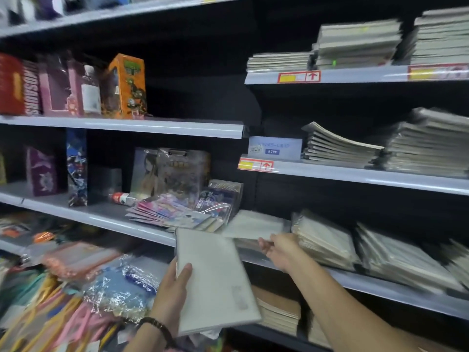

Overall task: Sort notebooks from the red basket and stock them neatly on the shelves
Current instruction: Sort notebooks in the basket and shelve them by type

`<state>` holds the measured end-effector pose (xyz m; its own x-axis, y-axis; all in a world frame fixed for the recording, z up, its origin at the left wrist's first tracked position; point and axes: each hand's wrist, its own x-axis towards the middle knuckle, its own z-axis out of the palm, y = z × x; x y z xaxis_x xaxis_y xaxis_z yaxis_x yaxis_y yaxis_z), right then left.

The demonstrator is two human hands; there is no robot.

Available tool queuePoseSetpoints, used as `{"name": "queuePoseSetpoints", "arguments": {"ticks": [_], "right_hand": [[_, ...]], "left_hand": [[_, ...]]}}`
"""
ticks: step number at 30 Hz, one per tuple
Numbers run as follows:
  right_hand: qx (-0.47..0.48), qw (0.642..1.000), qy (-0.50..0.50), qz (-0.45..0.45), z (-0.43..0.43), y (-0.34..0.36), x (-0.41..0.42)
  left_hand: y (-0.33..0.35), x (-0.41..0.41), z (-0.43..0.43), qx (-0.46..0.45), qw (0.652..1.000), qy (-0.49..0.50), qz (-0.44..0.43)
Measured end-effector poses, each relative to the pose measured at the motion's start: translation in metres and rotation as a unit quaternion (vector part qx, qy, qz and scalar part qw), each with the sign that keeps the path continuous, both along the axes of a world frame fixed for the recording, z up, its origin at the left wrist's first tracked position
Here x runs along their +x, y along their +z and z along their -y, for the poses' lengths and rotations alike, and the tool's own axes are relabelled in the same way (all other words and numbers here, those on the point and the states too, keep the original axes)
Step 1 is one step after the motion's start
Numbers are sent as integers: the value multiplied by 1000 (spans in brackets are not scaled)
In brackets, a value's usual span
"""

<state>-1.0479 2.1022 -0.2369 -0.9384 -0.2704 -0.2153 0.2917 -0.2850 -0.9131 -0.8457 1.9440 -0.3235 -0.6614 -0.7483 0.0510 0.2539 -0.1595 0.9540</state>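
Left hand: the left hand [175,283] is at lower centre of the frame, forearm rising from the bottom edge, with a dark beaded bracelet [155,324] on the wrist.
Left fingers: curled behind a pale held notebook [215,280], with the thumb pressed flat on the left part of its front cover. They grip it firmly.
Held notebook: tilted, its top edge up toward the shelves and its lower corner toward bottom centre. It is in the air in front of the shelving.
Right hand: the right hand [280,250] is right of centre. Its arm stretches from the lower right corner up and left to the lowest visible right-hand shelf [380,284].
Right fingers: closed in a pinch on the near edge of a flat notebook [253,224]. Motion blur hides the exact finger placement.
Flat notebook: white, lying on top of a low pile at the left end of that shelf, just beside stacks of spiral notebooks [322,240].
Right bay: two grey shelves above also carry grey notebook piles [337,146], with red and yellow price tags [299,77] on the front rails.
Left bay: an orange box [127,85] stands among other boxed goods at upper left. Fanned colourful card packs [167,212] and a toppled bottle [121,198] lie on the shelf at centre.
Lower left: crinkled plastic-wrapped packs [119,288] are heaped together, blurred.
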Motion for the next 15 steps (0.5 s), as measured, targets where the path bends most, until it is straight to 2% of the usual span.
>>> {"name": "queuePoseSetpoints", "arguments": {"ticks": [5, 9, 11, 13, 15], "right_hand": [[122, 988, -26, -90, -2, -41, -23], [119, 986, -48, -107, -10, -51, -24], [135, 976, -47, -162, -12, -51, -11], [229, 930, -37, -286, -12, -44, 11], [308, 848, 6, -431, -13, -32, 39]], "left_hand": [[3, 4, 17, -14, 1000, -14, 11], [15, 8, 16, -26, 1000, -8, 15], [20, 13, 15, -28, 1000, 7, 11], [27, 18, 15, -34, 999, 26, 3], [35, 22, 13, -34, 998, 44, -13]]}}
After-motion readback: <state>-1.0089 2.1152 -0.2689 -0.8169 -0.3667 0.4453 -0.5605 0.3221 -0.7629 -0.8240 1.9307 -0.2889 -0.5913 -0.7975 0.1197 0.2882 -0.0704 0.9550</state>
